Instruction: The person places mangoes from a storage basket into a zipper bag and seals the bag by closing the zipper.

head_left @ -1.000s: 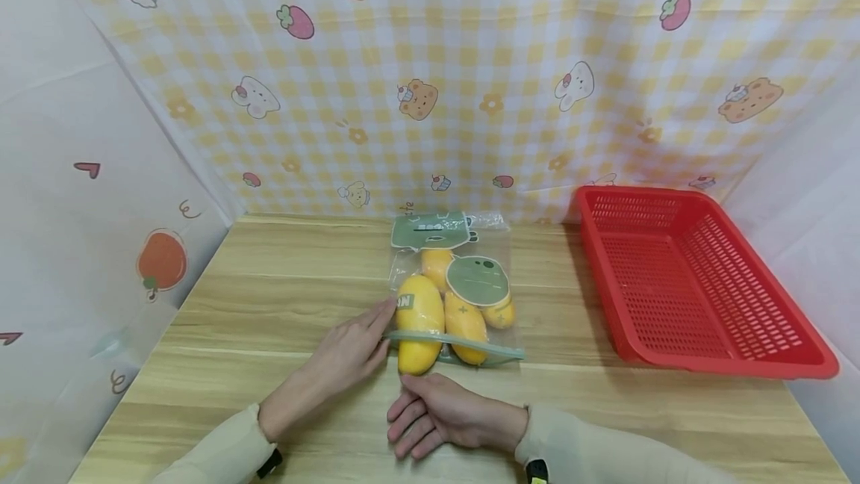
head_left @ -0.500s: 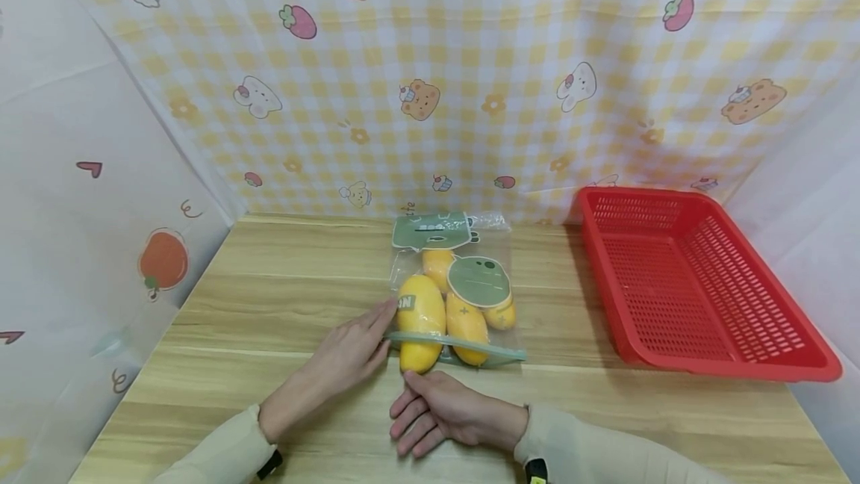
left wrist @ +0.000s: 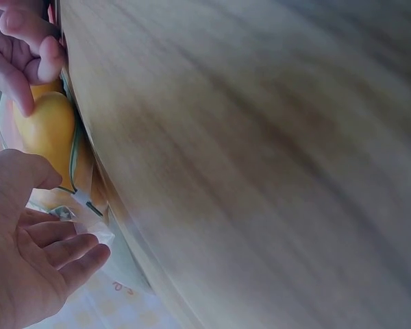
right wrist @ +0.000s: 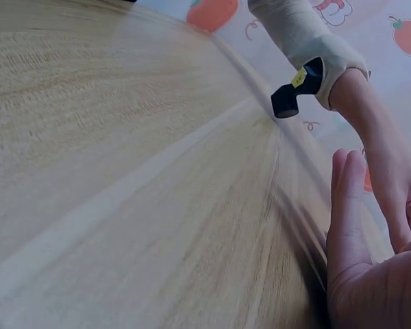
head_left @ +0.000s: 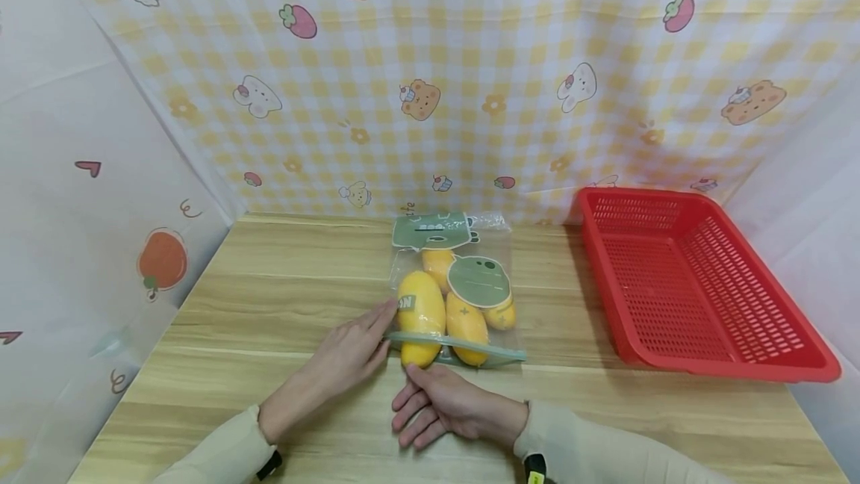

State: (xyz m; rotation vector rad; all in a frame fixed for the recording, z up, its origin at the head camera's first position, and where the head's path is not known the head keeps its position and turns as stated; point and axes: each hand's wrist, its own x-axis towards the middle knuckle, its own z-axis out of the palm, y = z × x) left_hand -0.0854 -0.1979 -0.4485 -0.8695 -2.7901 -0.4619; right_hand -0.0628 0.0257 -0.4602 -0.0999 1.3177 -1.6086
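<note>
A clear zip-top bag (head_left: 500, 234) with green cartoon prints lies on the table, its green-edged mouth toward me. Inside are several yellow mangoes. The leftmost mango (head_left: 421, 303) lies partly out through the mouth. My right hand (head_left: 452, 403) touches that mango's near end with its thumb tip; the other fingers are loosely bent and hold nothing. My left hand (head_left: 351, 342) rests along the bag's left edge. In the left wrist view, the left hand's thumb and fingers (left wrist: 72, 250) stand apart around the bag's corner (left wrist: 82, 199).
A red plastic basket (head_left: 672, 305) with perforated walls stands to the right of the bag on the wooden table (head_left: 289, 260). A checked cloth (head_left: 470, 148) hangs behind the table, and white printed cloth hangs at both sides.
My right thumb has moved slightly forward, and the leftmost mango has slid a little farther into the bag. The left hand and basket have stayed in place.
</note>
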